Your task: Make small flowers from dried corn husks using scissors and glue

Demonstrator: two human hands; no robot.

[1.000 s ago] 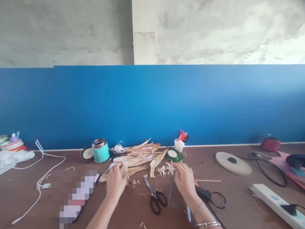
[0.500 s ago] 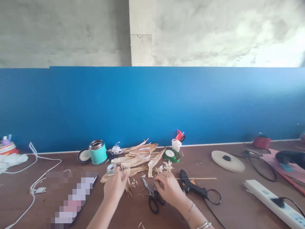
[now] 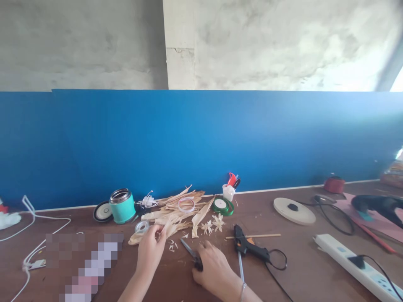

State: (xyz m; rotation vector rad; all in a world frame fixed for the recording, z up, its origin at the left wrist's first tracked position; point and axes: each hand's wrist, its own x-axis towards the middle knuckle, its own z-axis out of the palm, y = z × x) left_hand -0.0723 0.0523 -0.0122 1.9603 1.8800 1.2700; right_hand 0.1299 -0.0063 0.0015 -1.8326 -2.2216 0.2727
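Observation:
My left hand (image 3: 150,247) is closed in a pinch on a pale strip of corn husk, at the near edge of a pile of dried husks (image 3: 171,226). The strip's free end blends into the pile behind it. To the right, my right hand (image 3: 215,267) is closed over the handles of the scissors (image 3: 189,249), which lie low over the table with their blades pointing away to the left. The fingers hide most of the handles. Beyond my right hand lie small husk flowers (image 3: 218,222), and small husk scraps (image 3: 171,246) are scattered between my hands.
A black glue gun (image 3: 252,247) lies right of my right hand, across a thin stick (image 3: 272,235). Behind stand a turquoise jar (image 3: 122,209), green ribbon rolls (image 3: 220,204) and a white cup (image 3: 228,192). A power strip (image 3: 355,264), round lid (image 3: 294,212) and phone (image 3: 91,268) flank the area.
My right hand has come down onto the scissors and covers their handles. My left hand has tilted lower, with the fringed husk strip less visible. The view has shifted slightly to the right.

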